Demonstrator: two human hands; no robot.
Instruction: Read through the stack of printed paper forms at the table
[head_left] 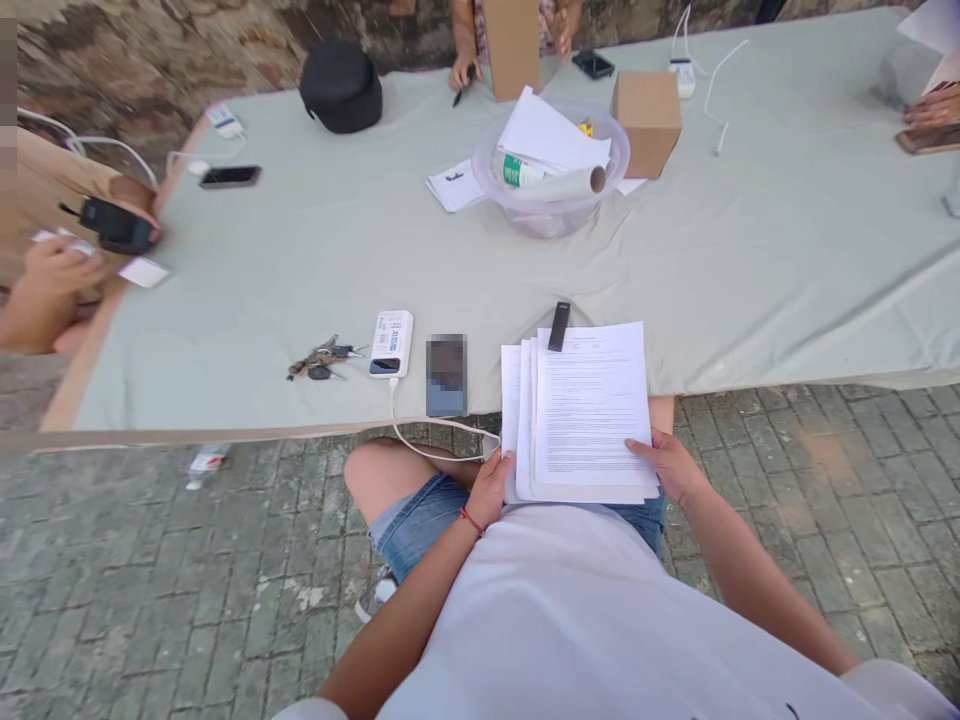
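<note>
Here the left hand [491,487] and right hand [670,463] are each gripping a lower corner of the paper stack [581,410], which is lying lengthwise away from the body, overhanging the table edge [225,432].

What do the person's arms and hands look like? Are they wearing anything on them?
Both arms are bare, with no sleeves reaching the forearms and no gloves. The left hand has a thin red string bracelet around the wrist. The right hand wears nothing: no watch, ring or band shows.
</note>
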